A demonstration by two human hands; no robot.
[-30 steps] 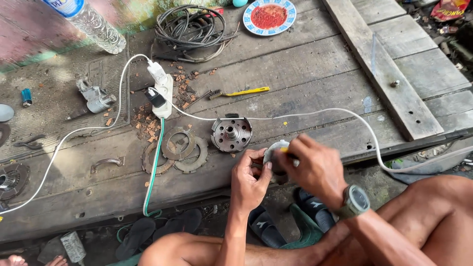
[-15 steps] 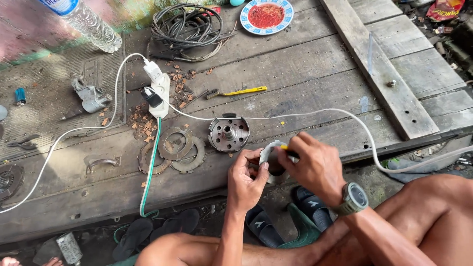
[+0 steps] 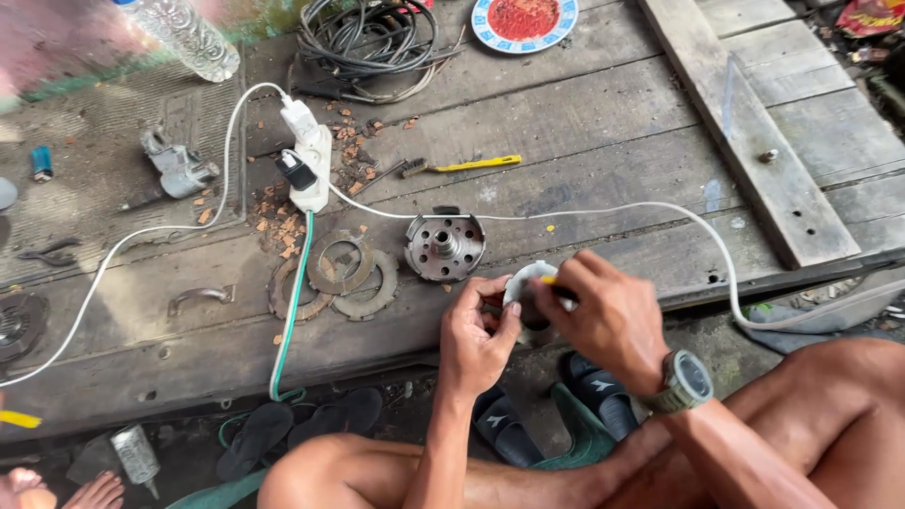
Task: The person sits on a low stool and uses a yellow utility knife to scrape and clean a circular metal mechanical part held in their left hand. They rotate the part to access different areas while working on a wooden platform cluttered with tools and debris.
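Round pale part [image 3: 524, 283], one, gripped by curled left hand [image 3: 476, 335] just right of the metal hub [image 3: 444, 247]; right hand [image 3: 603, 316] pinches one yellow-handled tool [image 3: 558, 288] against it. Three flat rings [image 3: 330, 273] lie left of the hub.

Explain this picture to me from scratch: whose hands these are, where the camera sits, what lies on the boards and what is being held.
The camera sits on a person's head and looks down, so both hands are that person's own. The left hand grips a small pale round part at the edge of the weathered wooden platform. The right hand, with a wristwatch, works a thin yellow-handled tool against that part. On the boards lie a round grey metal hub with holes, rusty flat rings, a white power strip, a yellow-handled wire brush, a coil of dark cable and a clear plastic bottle.
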